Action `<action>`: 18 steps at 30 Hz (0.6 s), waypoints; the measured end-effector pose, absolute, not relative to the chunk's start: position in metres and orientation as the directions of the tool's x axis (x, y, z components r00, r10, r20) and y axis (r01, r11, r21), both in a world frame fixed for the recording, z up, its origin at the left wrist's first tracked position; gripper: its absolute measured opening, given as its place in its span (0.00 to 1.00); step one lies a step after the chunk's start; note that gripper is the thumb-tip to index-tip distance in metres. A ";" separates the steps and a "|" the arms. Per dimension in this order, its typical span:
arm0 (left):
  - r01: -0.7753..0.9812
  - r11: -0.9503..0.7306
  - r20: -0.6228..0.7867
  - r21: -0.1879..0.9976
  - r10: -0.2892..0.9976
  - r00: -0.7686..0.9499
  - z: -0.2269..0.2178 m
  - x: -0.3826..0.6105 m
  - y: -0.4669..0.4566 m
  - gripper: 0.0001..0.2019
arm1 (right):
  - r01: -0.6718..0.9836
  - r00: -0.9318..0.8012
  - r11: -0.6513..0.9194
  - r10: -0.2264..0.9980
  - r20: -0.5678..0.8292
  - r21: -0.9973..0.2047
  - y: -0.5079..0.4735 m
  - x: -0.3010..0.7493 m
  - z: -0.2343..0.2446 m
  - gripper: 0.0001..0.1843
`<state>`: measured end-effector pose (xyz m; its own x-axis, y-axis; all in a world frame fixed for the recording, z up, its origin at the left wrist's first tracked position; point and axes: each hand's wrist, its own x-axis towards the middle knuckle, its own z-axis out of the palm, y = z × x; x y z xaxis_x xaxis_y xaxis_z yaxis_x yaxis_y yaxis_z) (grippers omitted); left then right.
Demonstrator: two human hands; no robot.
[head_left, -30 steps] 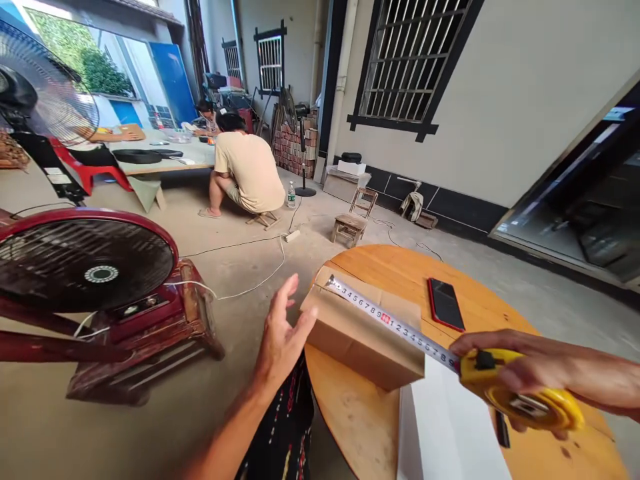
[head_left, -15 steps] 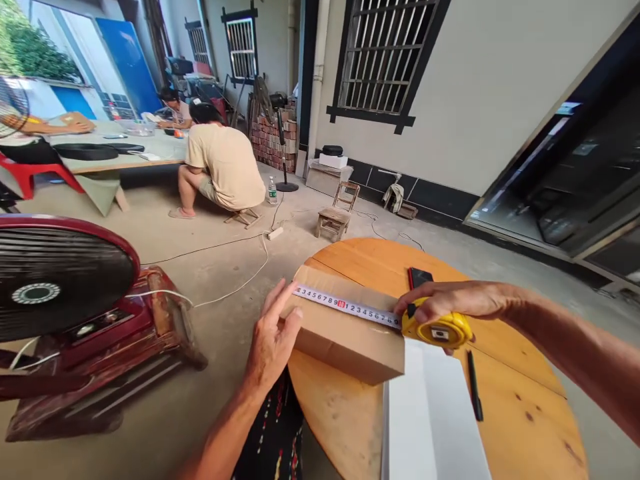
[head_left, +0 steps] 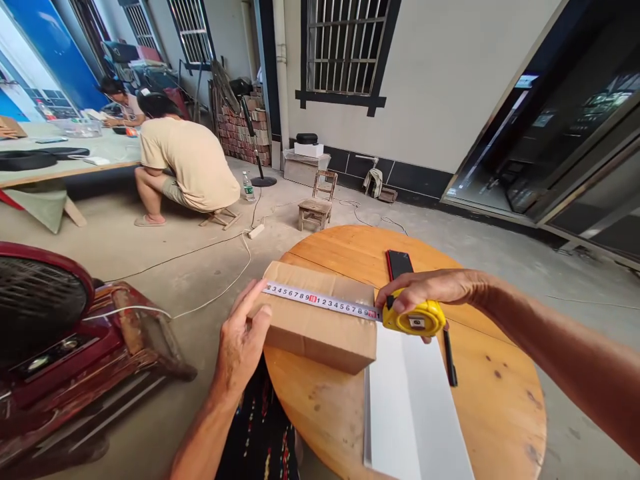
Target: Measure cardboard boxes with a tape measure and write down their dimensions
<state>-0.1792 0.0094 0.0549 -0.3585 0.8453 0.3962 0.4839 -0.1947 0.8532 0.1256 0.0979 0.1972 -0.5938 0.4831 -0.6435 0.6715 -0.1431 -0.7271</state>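
Observation:
A brown cardboard box (head_left: 320, 330) lies on the round wooden table (head_left: 490, 400). A tape blade (head_left: 320, 300) is stretched across the box top. My left hand (head_left: 243, 340) rests against the box's left end, its fingers pinching the tip of the tape there. My right hand (head_left: 425, 290) grips the yellow tape measure (head_left: 415, 320) at the box's right edge.
A white board (head_left: 415, 413) lies on the table beside the box, with a black pen (head_left: 449, 350) and a red phone (head_left: 399, 263) nearby. A red floor fan (head_left: 60, 333) stands at my left. A person (head_left: 185, 167) squats beyond, near a small wooden stool (head_left: 315, 210) and cables.
My right hand has slid the tape measure case left to the box's right edge, shortening the blade. My left hand came onto the box's left end and took the tape tip.

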 end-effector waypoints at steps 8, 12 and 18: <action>0.419 -0.209 0.385 0.883 0.834 -0.395 0.046 -0.175 0.007 0.25 | 0.641 -0.618 -0.149 0.482 -0.621 -0.753 0.097 0.131 0.191 0.23; 0.386 -0.295 0.410 0.874 0.874 -0.262 0.044 -0.185 0.000 0.23 | 0.530 -0.603 -0.271 0.545 -0.582 -0.803 0.078 0.139 0.192 0.26; 0.476 -0.297 0.406 0.828 0.903 -0.143 0.051 -0.195 -0.008 0.29 | 0.253 -0.452 -0.486 0.705 -0.546 -0.837 -0.006 0.121 0.182 0.33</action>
<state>-0.1948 -0.0077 0.0509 -0.1425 0.9027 0.4061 0.4763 -0.2971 0.8276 0.1209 -0.0057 0.1825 -0.4517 0.7053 -0.5464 0.2532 -0.4859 -0.8365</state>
